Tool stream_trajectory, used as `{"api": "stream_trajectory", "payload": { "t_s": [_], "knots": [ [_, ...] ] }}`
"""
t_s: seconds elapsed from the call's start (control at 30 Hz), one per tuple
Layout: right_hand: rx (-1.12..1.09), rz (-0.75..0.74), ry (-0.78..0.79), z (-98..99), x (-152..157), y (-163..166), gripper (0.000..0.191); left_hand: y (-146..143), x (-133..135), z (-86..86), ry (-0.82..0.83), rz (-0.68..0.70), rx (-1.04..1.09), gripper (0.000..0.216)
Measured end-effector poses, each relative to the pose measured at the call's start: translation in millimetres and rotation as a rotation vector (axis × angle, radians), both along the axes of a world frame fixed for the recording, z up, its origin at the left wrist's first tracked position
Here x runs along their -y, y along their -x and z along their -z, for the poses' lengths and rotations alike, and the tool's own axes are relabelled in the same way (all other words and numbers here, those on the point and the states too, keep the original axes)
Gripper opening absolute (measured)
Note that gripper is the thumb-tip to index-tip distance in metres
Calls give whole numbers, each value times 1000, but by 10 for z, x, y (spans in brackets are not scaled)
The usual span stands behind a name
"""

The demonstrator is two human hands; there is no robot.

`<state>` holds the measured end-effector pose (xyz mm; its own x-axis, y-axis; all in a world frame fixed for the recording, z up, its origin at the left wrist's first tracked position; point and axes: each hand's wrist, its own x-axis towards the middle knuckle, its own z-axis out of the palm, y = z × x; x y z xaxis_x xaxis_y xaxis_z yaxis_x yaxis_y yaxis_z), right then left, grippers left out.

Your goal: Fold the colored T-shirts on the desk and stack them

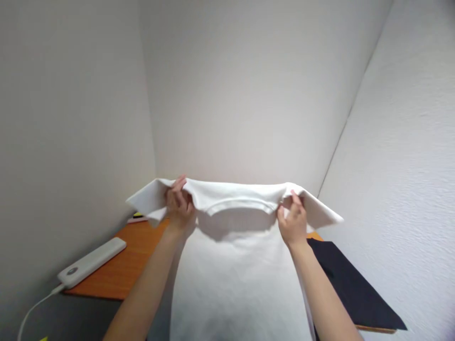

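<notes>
White T-shirt: soft smooth cloth, rounded neckline, short sleeves spreading outward. Table: orange-brown top, wood-like. On left part of table, long white device with rounded edges, white cable at its end; on right part of table, flat dark sheet. Behind table, pale plain walls. T-shirt hangs before middle of table, between both hands: left hand and right hand, fingers bent closed, each gripping one shoulder.
</notes>
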<state>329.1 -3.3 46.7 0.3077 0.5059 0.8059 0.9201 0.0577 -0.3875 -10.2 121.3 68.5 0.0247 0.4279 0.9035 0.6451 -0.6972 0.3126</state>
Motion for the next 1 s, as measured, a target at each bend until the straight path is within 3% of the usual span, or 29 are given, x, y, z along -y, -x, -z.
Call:
{"api": "stream_trajectory", "payload": {
  "t_s": [0.07, 0.17, 0.3, 0.4, 0.53, 0.77, 1.0],
  "knots": [
    [32, -26, 336, 144, -392, -83, 69, -167, -371, 173, 203, -54, -169, 56],
    [80, -52, 761, 591, -726, -170, 68, -304, -697, 642, 518, -65, -476, 61],
    [157, -38, 993, 1242, -776, -197, 65, -236, -759, 1338, 701, -7, -693, 51],
    [189, 36, 1055, 1508, -756, -213, 71, -141, -758, 1645, 804, -23, -772, 60],
    [217, 92, 1067, 1595, -801, -253, 74, -111, -841, 1752, 852, -53, -813, 64],
    [165, 137, 1099, 1564, -898, -348, 76, -234, -1008, 1717, 849, -110, -802, 62],
    [102, 165, 1115, 1597, -958, -467, 77, -186, -1208, 1618, 922, -364, -719, 63]
  ]
}}
